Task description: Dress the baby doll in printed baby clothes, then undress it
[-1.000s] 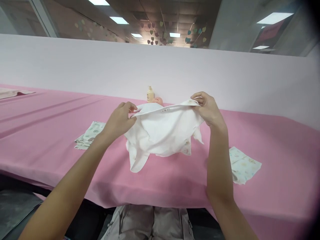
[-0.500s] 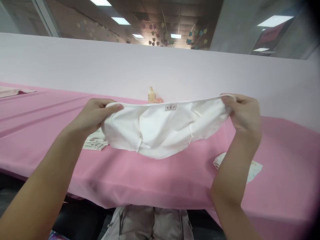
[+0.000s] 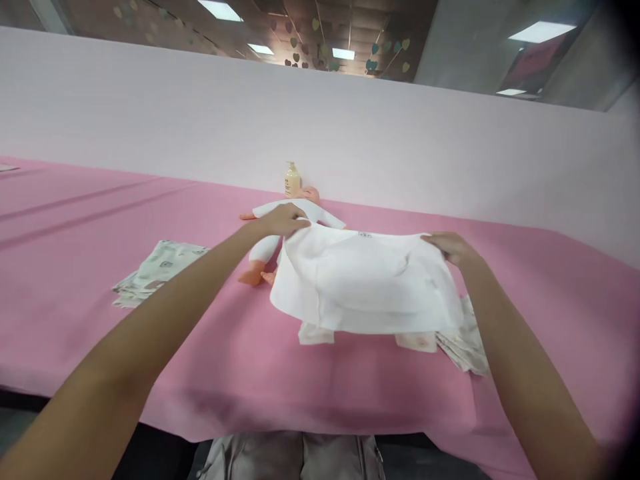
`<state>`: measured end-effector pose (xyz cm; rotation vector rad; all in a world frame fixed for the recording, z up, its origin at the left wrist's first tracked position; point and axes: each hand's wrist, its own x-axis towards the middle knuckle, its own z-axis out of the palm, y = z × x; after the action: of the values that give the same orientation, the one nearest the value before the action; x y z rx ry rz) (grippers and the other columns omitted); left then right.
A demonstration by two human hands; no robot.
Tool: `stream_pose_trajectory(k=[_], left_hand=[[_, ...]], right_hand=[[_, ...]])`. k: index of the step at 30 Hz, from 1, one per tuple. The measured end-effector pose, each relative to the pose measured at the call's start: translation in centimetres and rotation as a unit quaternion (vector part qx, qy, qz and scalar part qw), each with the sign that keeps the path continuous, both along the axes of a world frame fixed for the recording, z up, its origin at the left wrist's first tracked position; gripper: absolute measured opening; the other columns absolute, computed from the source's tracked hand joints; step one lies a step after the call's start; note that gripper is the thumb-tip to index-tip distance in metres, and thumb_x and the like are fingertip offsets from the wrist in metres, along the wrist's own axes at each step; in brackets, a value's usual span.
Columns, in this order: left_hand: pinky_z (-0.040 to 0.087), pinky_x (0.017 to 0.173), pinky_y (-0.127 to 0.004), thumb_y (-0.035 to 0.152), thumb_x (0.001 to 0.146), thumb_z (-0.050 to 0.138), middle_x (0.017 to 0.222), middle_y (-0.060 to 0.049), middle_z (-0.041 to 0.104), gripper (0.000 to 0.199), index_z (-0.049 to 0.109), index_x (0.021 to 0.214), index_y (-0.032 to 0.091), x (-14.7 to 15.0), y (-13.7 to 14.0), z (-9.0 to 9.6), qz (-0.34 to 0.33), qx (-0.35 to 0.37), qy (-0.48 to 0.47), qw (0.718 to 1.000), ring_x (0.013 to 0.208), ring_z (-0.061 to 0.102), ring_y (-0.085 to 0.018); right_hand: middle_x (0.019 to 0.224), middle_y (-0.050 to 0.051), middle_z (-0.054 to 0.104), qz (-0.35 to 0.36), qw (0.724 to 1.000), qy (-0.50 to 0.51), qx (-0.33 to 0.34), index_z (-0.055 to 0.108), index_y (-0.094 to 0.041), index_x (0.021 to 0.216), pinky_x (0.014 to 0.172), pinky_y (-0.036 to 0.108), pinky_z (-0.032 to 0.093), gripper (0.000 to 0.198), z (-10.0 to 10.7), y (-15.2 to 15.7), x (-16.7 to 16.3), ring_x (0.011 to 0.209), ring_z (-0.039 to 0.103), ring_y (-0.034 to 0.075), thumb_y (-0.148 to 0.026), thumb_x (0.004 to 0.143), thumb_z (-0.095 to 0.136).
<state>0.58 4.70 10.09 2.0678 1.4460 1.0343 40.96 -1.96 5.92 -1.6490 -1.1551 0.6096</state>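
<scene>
A white baby garment with a small label on its top edge is spread between my two hands over the table. My left hand is closed on its upper left corner, thumb over the fabric. At the upper right corner, my right hand pinches the same edge. Two pale printed cloth ends show below the lower edge; I cannot tell whether they belong to it. Behind, a baby doll in white clothing lies on its back, partly covered by my left hand and the garment.
A folded stack of printed cloths lies on the left, partly behind my left forearm. More folded printed cloth lies by my right forearm. A pump bottle stands near the wall beyond the doll. Pink cloth covers the table.
Both hands have lowered the garment toward the table and come closer together, leaving its fabric hanging less stretched. The doll and the left stack now show more.
</scene>
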Motion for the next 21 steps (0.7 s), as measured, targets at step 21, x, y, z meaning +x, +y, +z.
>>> stream_pose_trajectory(k=[21], left_hand=[[0.009,0.11,-0.05,0.019,0.077,0.06,0.139,-0.011,0.045,0.035,0.066,0.111,0.019,8.8,15.9,-8.4,-0.014,0.077,0.465,0.882,0.131,0.028,-0.032]], right_hand=[[0.066,0.005,0.063,-0.173,0.951,-0.221,-0.129,0.066,-0.016,0.067,0.068,0.032,0.048,0.012,-11.0,13.9,3.4,0.072,0.062,0.023,-0.028,0.067,0.067]])
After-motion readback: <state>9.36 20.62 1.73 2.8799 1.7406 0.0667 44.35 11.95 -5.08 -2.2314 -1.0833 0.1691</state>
